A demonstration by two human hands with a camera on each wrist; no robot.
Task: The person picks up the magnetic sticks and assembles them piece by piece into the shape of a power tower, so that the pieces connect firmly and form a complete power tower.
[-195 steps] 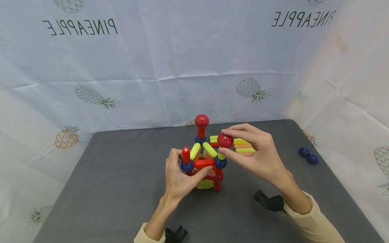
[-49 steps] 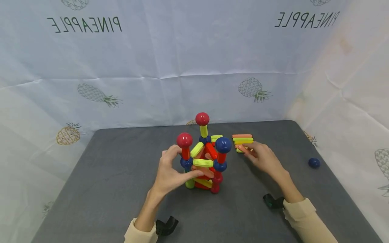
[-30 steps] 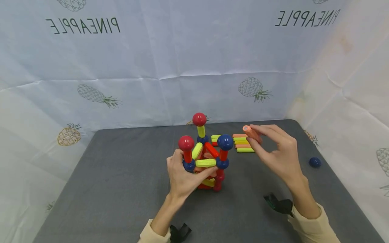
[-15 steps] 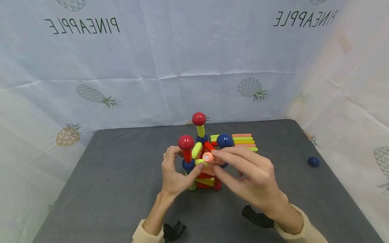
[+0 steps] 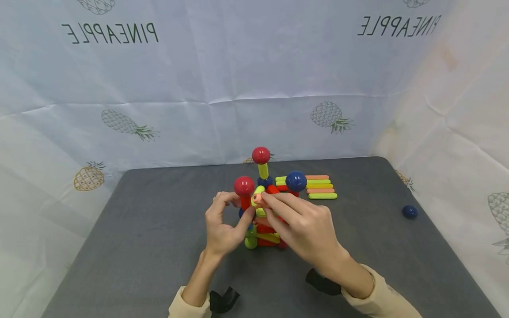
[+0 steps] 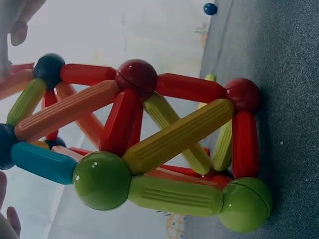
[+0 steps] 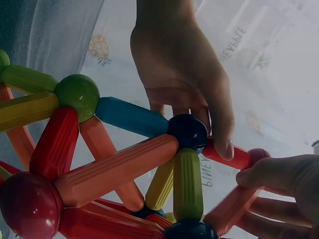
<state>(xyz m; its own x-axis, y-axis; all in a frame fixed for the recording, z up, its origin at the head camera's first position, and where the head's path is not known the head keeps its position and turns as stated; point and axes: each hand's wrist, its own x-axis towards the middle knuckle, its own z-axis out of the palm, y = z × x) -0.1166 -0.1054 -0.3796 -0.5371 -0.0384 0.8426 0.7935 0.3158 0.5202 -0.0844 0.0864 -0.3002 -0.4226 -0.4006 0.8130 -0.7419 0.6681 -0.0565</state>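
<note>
A tower of magnetic rods and balls (image 5: 268, 238) stands upright at the table's middle. Its top carries two red balls (image 5: 261, 155) and a blue ball (image 5: 296, 181) on short posts. My left hand (image 5: 222, 232) holds the left post, the thumb on its red rod (image 7: 232, 153) just below the red ball. My right hand (image 5: 308, 223) pinches an orange rod (image 5: 258, 199). In the right wrist view the rod's upper end is by that red ball and its lower end near a dark blue ball (image 7: 192, 230); whether they touch is unclear.
Behind the tower lie yellow, green and orange rods (image 5: 321, 186) in a row. A loose blue ball (image 5: 410, 212) rests near the table's right edge. Printed cloth (image 5: 222, 88) hangs behind the grey table (image 5: 159, 243).
My right hand has taken an orange rod from the row and carried it left to the tower's top. Since the oldest frame, one loose blue ball has left the right side and blue tops the right post.
</note>
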